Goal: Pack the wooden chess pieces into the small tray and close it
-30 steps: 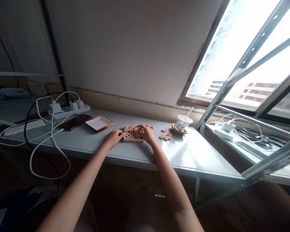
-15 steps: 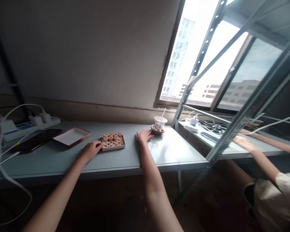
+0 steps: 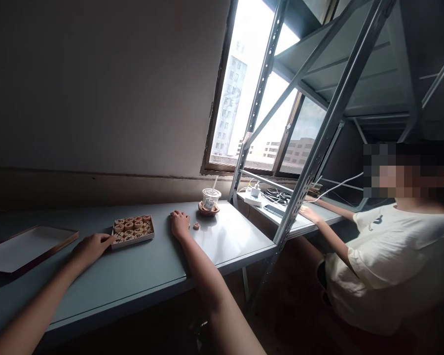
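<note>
A shallow box [image 3: 133,241] of round wooden pieces [image 3: 138,225] with red and black characters lies on the grey table. My left hand [image 3: 92,249] rests at its left side, fingertips together on the box edge. To the right of the box, my right hand [image 3: 180,224] is palm down on the table, fingers curled; what is under them is mostly hidden. One loose round piece [image 3: 196,225] lies just right of that hand, in front of a brown bowl [image 3: 208,212] holding a lidded plastic cup [image 3: 211,198] with a straw.
An open box lid [image 3: 29,246] lies at the left. Metal shelf posts [image 3: 259,88] rise at the table's right end. Beyond them, a person in a white shirt [image 3: 399,266] sits at another table with cables [image 3: 277,196] and a power strip [image 3: 252,198].
The view has turned right, showing more of the other person. My right hand's spread fingers have curled, away from the bowl, and a loose piece now shows beside it. My left hand stays at the box.
</note>
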The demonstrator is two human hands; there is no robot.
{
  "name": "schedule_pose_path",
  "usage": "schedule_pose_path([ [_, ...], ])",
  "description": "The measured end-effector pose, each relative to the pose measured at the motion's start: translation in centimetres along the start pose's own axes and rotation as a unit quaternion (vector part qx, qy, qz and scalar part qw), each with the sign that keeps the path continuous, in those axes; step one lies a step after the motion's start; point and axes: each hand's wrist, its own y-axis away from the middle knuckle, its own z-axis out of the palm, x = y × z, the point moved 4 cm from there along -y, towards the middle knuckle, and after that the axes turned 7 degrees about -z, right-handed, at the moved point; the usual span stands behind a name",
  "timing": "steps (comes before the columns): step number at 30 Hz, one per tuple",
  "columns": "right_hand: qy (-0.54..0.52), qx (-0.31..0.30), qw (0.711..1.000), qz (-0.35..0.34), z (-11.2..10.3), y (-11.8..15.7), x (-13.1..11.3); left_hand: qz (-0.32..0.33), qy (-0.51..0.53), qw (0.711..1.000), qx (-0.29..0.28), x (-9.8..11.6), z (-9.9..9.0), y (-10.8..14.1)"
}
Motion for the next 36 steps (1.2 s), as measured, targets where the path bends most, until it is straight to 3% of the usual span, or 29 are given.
schedule_pose_path([
  [2,-0.006,0.0,1.0,-0.004,0.1,-0.1,0.1,-0.008,-0.028,0.999,-0.034,-0.7,0.7,-0.8],
  [7,-0.034,0.012,0.999,-0.001,0.0,-0.3,0.0,-0.001,-0.069,0.997,-0.037,-3.4,2.5,-2.9],
  [10,-0.03,0.009,0.999,0.008,-0.1,-0.3,-0.4,0.009,-0.096,0.994,-0.051,-3.9,3.1,-3.3],
  [15,-0.001,-0.007,1.0,-0.029,-1.3,-0.5,-1.9,0.007,-0.087,0.995,-0.038,-1.7,1.5,-1.1],
  [21,-0.034,-0.028,0.999,-0.002,-1.8,-1.2,-2.6,0.027,-0.082,0.996,0.004,1.3,-0.7,2.0],
  [29,-0.043,0.02,0.999,0.005,-1.2,-0.4,-2.9,0.055,-0.032,0.997,0.034,1.2,-1.0,2.4],
  [36,0.01,0.005,1.0,0.001,-1.4,-0.2,-2.7,0.074,-0.018,0.996,0.044,1.2,-1.1,2.7],
])
